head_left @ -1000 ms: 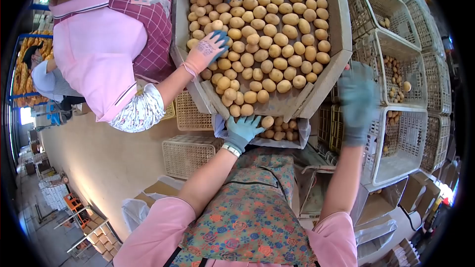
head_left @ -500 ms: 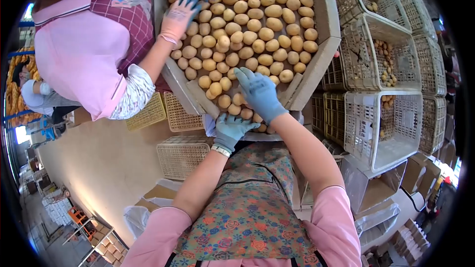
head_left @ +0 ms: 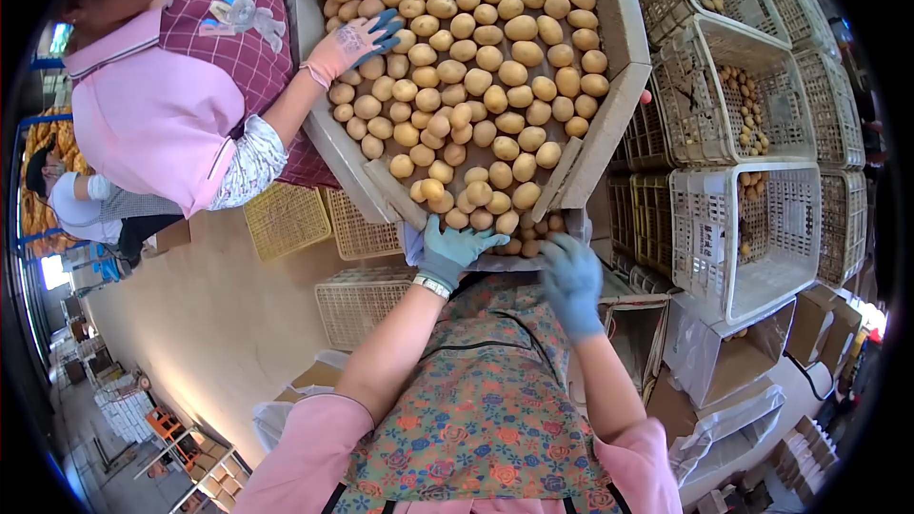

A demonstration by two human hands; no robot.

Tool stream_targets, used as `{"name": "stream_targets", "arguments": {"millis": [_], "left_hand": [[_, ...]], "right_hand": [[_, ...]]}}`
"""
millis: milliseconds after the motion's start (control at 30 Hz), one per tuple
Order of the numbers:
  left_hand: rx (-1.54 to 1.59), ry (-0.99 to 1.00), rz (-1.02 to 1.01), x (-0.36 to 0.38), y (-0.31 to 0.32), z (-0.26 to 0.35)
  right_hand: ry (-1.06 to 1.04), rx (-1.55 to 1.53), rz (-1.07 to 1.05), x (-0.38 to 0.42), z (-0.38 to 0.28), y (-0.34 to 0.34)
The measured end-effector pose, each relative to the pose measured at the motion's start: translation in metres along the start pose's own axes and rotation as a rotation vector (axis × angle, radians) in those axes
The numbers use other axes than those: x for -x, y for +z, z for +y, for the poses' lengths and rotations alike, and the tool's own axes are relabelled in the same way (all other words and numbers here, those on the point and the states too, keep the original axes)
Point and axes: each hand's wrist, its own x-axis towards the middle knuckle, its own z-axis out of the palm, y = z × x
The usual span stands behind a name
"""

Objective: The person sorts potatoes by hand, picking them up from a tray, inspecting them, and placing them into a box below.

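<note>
Many round yellow-brown potatoes (head_left: 495, 62) cover a table with raised grey side boards (head_left: 614, 133). At its narrow near end, my left hand (head_left: 455, 249) in a blue glove lies with fingers spread against the nearest potatoes. More potatoes (head_left: 533, 236) sit lower, in a container just past the table's end. My right hand (head_left: 571, 281), also blue-gloved and slightly blurred, is over the right side of that container; its fingers are apart and I see nothing in them.
A co-worker in a pink top (head_left: 162, 114) stands at the left, gloved hands (head_left: 357, 43) over the potatoes. White plastic crates (head_left: 743, 238) are stacked at the right, some holding potatoes. Yellow crates (head_left: 288, 219) and a pale crate (head_left: 362, 309) lie at the left. Another person (head_left: 81, 209) is farther off.
My right hand has moved from over the potatoes on the table down and right to the container. My left hand stays near the table's end. The co-worker's two hands have moved apart.
</note>
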Motion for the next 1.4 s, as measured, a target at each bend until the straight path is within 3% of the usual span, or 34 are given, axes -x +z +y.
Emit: {"name": "stream_targets", "arguments": {"millis": [67,100,167,200,233,267,300,367,467,500,567,600,700,733,833,933,967,1033,1100,1133,1167,1233,1300,1400], "left_hand": [[0.087,-0.006,0.079,-0.003,0.006,0.001],[0.091,0.001,0.08,-0.003,0.009,0.001],[0.141,-0.02,0.073,-0.003,0.013,0.001],[-0.103,0.019,0.051,-0.005,0.004,0.0],[-0.106,0.041,0.056,-0.006,0.004,0.0],[-0.301,0.081,0.064,-0.007,0.005,-0.001],[-0.498,0.115,0.074,-0.007,0.006,-0.001],[-0.546,0.107,0.12,-0.006,0.012,-0.002],[-1.673,0.044,0.172,-0.006,0.011,-0.002],[-1.674,0.044,0.176,-0.006,0.012,-0.003],[-0.185,0.022,0.253,-0.007,0.011,-0.002],[0.112,-0.03,0.234,-0.007,0.007,0.0],[0.112,-0.011,0.125,-0.009,-0.006,0.0],[0.122,-0.018,0.209,-0.008,-0.004,-0.002],[0.08,0.033,0.15,-0.007,-0.007,-0.003],[0.083,0.057,0.225,-0.008,-0.008,-0.004],[0.053,0.065,0.259,-0.007,-0.006,-0.004],[0.122,0.02,0.176,-0.006,-0.011,-0.002],[0.175,0.103,0.11,-0.014,-0.027,-0.002],[0.139,0.074,0.243,-0.006,0.004,-0.006],[0.131,0.071,0.238,-0.006,0.0,-0.006],[-0.07,0.116,0.192,-0.007,-0.019,-0.003],[-0.163,0.056,0.295,-0.007,-0.027,0.002],[-0.334,0.07,0.358,-0.012,-0.039,0.007]], "right_hand": [[0.234,0.207,-0.115,0.085,0.061,-0.009],[0.43,0.26,-0.334,0.125,0.089,-0.016],[0.617,0.45,-0.588,0.192,0.135,-0.012],[0.488,0.473,-0.521,0.193,0.134,-0.014],[0.359,0.487,-0.452,0.189,0.132,-0.016],[0.258,0.364,-0.326,0.167,0.12,-0.014],[0.165,0.241,-0.197,0.125,0.094,-0.011],[0.003,0.015,-0.131,0.046,0.036,-0.007],[-0.17,-0.171,-0.069,-0.037,-0.024,0.012],[-0.24,-0.184,-0.048,-0.054,-0.029,0.02],[-0.235,-0.14,-0.041,-0.085,-0.028,0.032],[-0.228,-0.093,-0.037,-0.096,-0.029,0.036],[-0.055,-0.145,-0.151,-0.119,-0.035,0.035],[-0.06,-0.139,-0.168,-0.119,-0.029,0.049],[-0.257,0.025,-0.32,-0.112,-0.015,0.082],[0.067,-0.384,-0.338,-0.111,-0.032,0.069],[0.063,-0.384,-0.342,-0.108,-0.039,0.062],[0.539,-1.359,-0.469,-0.095,-0.047,0.047],[0.48,-1.363,-0.433,-0.086,-0.059,0.035],[0.486,-1.384,-0.426,-0.079,-0.062,0.034],[0.485,-1.409,-0.417,-0.076,-0.064,0.034],[0.498,-1.479,-0.427,-0.071,-0.067,0.032],[0.645,-1.829,-0.516,-0.067,-0.07,0.027],[0.61,-1.856,-0.535,-0.059,-0.069,0.025]]}}
